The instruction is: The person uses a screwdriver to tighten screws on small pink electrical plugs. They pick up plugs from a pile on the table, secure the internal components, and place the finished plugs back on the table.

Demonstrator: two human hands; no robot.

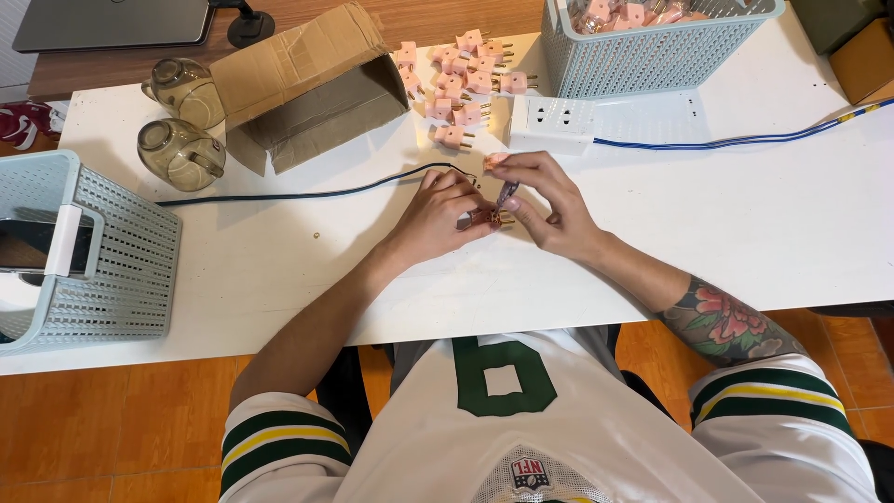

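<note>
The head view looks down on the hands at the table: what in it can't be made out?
- Small part between the left hand and right hand: head view, mostly covered by fingers, too small to identify.
- Slim tool in the right hand: tip hidden by the part.
- Far basket: top cut off by the frame edge.
- Near basket: left side cut off.
- Cardboard box: inside in shadow.

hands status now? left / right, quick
Left hand: closed on a small plug part at the dark cable's end.
Right hand: pinching a thin screwdriver-like tool down onto that part.
</note>
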